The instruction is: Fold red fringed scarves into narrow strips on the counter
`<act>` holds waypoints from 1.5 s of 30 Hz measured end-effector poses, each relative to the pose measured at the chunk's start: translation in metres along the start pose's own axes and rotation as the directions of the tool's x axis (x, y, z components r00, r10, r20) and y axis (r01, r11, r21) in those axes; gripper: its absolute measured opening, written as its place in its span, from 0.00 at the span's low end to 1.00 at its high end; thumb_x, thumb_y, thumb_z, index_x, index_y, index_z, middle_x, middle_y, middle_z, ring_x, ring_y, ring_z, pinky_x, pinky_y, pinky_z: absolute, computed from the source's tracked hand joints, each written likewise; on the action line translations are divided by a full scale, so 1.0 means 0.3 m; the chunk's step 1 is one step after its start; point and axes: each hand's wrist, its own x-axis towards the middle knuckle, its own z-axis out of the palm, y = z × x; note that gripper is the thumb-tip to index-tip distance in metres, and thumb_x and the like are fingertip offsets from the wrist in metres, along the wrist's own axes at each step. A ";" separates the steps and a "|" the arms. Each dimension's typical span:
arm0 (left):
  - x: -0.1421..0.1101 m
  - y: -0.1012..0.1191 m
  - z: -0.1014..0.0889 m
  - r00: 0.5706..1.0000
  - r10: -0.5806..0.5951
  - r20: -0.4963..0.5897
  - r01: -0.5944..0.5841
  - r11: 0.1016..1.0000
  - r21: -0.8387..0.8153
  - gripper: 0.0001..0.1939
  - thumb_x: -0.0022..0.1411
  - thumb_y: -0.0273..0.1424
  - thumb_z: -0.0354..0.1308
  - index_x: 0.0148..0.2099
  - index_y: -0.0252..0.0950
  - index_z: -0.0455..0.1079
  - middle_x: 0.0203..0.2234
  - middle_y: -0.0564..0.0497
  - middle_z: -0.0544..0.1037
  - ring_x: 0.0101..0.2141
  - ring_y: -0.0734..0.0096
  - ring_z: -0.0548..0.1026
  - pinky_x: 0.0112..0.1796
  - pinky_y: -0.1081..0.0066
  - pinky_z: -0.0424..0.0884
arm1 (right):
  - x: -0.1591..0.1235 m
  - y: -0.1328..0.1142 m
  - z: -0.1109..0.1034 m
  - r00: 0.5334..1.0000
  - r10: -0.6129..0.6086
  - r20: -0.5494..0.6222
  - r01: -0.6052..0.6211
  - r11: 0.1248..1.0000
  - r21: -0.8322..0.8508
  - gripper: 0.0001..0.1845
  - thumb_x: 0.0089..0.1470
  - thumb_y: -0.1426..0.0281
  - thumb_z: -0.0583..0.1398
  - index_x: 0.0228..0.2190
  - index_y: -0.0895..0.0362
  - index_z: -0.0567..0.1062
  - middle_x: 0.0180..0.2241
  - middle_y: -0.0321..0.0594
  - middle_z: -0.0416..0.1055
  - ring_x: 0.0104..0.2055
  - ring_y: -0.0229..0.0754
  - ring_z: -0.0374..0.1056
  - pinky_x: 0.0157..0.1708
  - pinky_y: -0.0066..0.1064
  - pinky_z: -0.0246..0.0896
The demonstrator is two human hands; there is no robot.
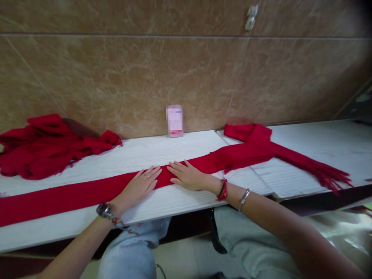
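A long red scarf (78, 195) is stretched across the white table, running off the left edge of the view. My left hand (141, 188) rests flat on it, fingers outstretched and pointing up to the right. Just to the right, my right hand (187, 176) also presses flat on the cloth with its fingers spread toward the left. The two hands are close but apart, with a strip of red fabric between them. Toward the right the scarf is bunched and folded over, and a fringed end (328, 174) hangs near the table's front edge.
A crumpled heap of red scarves (43, 151) lies at the back left against the tiled wall (145, 77). A small blurred card (175, 121) leans on the wall. The white table (186, 201) has a seam on the right. A white hook (251, 17) is on the wall.
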 end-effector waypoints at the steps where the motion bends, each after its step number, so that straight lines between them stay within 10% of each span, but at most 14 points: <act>1: 0.008 -0.001 0.008 1.000 0.022 0.022 -0.021 1.000 -0.012 0.24 0.67 0.34 0.35 0.63 0.36 0.52 0.61 0.48 0.56 0.60 0.67 0.53 0.57 0.61 0.52 | -0.019 0.019 0.002 1.000 0.014 0.000 -0.014 1.000 -0.019 0.29 0.62 0.59 0.43 0.59 0.63 0.53 0.61 0.53 0.48 0.63 0.52 0.43 0.56 0.53 0.46; 13: 0.035 -0.019 0.001 0.997 0.063 -0.040 -0.066 0.996 -0.060 0.22 0.65 0.33 0.38 0.58 0.36 0.61 0.56 0.47 0.64 0.57 0.65 0.59 0.56 0.60 0.54 | -0.386 0.309 -0.116 0.981 0.181 -0.064 -0.191 0.882 -0.432 0.23 0.59 0.67 0.48 0.51 0.68 0.66 0.54 0.59 0.62 0.58 0.55 0.55 0.52 0.50 0.54; 19: 0.270 0.177 -0.104 0.939 0.315 -0.137 -0.327 0.942 -0.079 0.18 0.64 0.30 0.43 0.53 0.33 0.65 0.54 0.44 0.66 0.52 0.67 0.65 0.52 0.68 0.61 | -0.353 0.322 -0.233 0.996 0.046 -0.072 -0.066 0.945 -0.320 0.19 0.57 0.75 0.49 0.49 0.64 0.68 0.51 0.52 0.67 0.55 0.47 0.61 0.52 0.41 0.59; 24: 0.366 0.301 -0.069 0.882 0.464 -0.080 -0.466 0.884 -0.019 0.14 0.60 0.37 0.53 0.45 0.36 0.70 0.38 0.48 0.74 0.37 0.66 0.73 0.39 0.69 0.68 | -0.320 0.241 -0.155 0.997 0.005 -0.079 -0.020 0.981 -0.195 0.16 0.54 0.77 0.53 0.44 0.62 0.72 0.45 0.47 0.72 0.47 0.44 0.68 0.47 0.34 0.65; 41: 0.309 0.290 -0.043 0.915 0.376 -0.148 -0.383 0.923 -0.022 0.15 0.60 0.24 0.46 0.48 0.35 0.68 0.35 0.48 0.73 0.34 0.69 0.72 0.35 0.71 0.68 | -0.356 0.274 -0.064 0.922 -0.078 -0.380 0.008 0.983 -0.183 0.17 0.55 0.81 0.51 0.44 0.64 0.72 0.44 0.51 0.73 0.46 0.44 0.69 0.46 0.36 0.66; 45: 0.310 0.291 -0.043 0.892 0.441 -0.098 -0.448 0.892 -0.063 0.17 0.61 0.25 0.46 0.51 0.36 0.68 0.37 0.47 0.73 0.36 0.69 0.71 0.39 0.70 0.67 | -0.361 0.278 -0.067 0.954 -0.100 -0.282 0.056 0.985 -0.160 0.16 0.55 0.79 0.51 0.42 0.63 0.74 0.43 0.50 0.73 0.46 0.44 0.69 0.48 0.39 0.64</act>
